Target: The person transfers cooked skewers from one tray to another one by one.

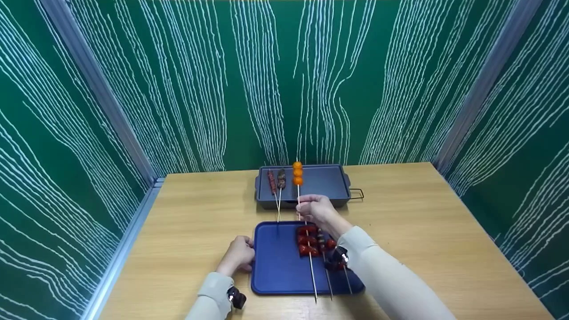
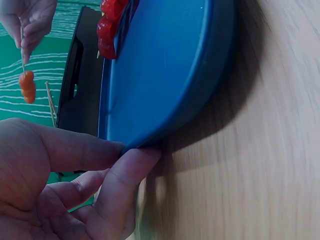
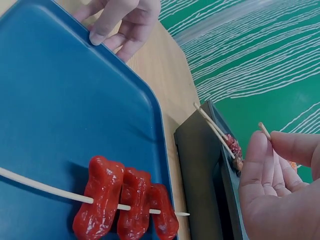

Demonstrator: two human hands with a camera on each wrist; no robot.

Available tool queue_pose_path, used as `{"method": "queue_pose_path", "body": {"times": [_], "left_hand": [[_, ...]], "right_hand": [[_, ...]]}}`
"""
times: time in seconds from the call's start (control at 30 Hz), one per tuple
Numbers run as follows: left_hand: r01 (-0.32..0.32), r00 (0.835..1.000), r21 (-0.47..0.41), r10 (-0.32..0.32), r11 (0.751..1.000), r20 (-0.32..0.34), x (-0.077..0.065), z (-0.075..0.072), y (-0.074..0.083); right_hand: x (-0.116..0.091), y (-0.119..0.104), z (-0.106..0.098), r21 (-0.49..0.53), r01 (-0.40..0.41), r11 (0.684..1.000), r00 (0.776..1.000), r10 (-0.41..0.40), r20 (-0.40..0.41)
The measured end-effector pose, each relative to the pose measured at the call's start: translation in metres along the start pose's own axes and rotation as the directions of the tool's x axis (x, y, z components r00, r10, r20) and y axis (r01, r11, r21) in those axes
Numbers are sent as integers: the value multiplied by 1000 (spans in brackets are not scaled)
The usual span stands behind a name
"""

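- Head view: a person's right hand [image 1: 318, 209] pinches the bare stick of an orange skewer [image 1: 298, 173], its three round pieces lined up in front of the dark griddle [image 1: 326, 182]; contact with the pan cannot be judged.
- Right wrist view shows that grip narrow, thumb and fingertips meeting around the stick near its end.
- At the other side, the left hand [image 1: 239, 254] holds the left edge of a blue tray [image 1: 280, 266], rim caught between thumb and finger in a tight grip.
- On the tray, a glossy red skewer [image 1: 308, 242] of three pieces lies beside a dark-pieced skewer [image 1: 322, 240] and a red-ball skewer [image 1: 331, 244], the last partly hidden by the right wrist.
- Across the griddle's left part rest a reddish skewer [image 1: 272, 182] and a brown skewer [image 1: 281, 180], sticks crossing and jutting over the near edge.
- Tray and griddle sit close together on a wooden tabletop [image 1: 204, 195], before a green wall [image 1: 378, 53] streaked with wavy white lines.
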State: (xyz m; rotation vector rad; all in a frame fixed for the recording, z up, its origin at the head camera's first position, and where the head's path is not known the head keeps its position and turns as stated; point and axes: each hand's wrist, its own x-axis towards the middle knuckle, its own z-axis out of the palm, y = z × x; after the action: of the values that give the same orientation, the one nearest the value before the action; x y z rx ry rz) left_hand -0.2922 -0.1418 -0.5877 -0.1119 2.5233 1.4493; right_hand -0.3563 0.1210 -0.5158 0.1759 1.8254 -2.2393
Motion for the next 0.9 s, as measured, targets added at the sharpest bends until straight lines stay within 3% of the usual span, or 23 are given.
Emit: {"method": "queue_pose_path", "body": {"times": [0.6,0.9], "left_hand": [[17,1000,-9,-17,1000,-10,-3,0,2],[0,1000,1,0,1000,-7,-4,0,2]], "right_hand": [[-23,2,1,-77,-4,997,999,7,38],[-37,5,-2,-56,-3,998,993,9,116]]}}
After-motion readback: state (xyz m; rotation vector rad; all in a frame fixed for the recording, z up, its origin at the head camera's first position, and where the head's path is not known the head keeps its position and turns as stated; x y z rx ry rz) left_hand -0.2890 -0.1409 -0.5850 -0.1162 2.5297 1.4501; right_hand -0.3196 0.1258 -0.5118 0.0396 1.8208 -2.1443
